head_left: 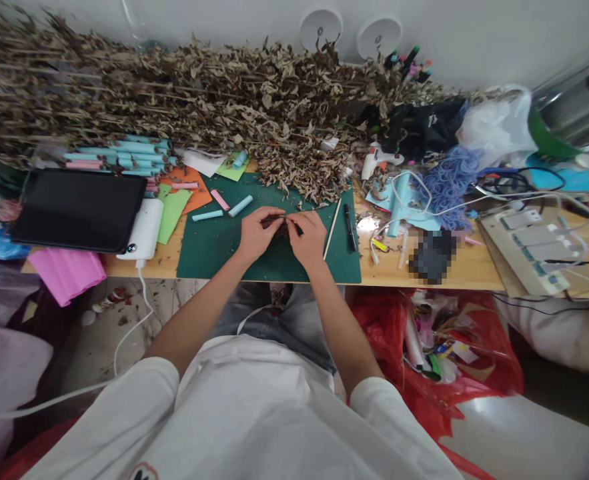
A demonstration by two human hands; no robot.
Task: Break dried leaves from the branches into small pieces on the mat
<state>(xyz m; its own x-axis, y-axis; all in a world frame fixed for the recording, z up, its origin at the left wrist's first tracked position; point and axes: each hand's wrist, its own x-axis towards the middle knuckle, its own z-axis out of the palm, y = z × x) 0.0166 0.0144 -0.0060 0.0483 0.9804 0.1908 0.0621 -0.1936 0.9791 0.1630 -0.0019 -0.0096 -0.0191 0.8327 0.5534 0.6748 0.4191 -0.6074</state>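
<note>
Over the dark green cutting mat, my left hand and my right hand meet at the fingertips. Both are closed in a pinch on a small dark brown piece that looks like dried leaf; fingers partly cover it. Brown crumbs lie on the mat beneath them. Just behind the hands is a heap of dried leaves. To the left on the mat are a pink paper roll and two light blue paper rolls. A thin wooden stick and a black pen lie to the right.
Dried leafy stalks cover the table's back. At left are a black tablet, a white power bank and stacked blue rolls. A glue gun, blue yarn and a power strip are at right.
</note>
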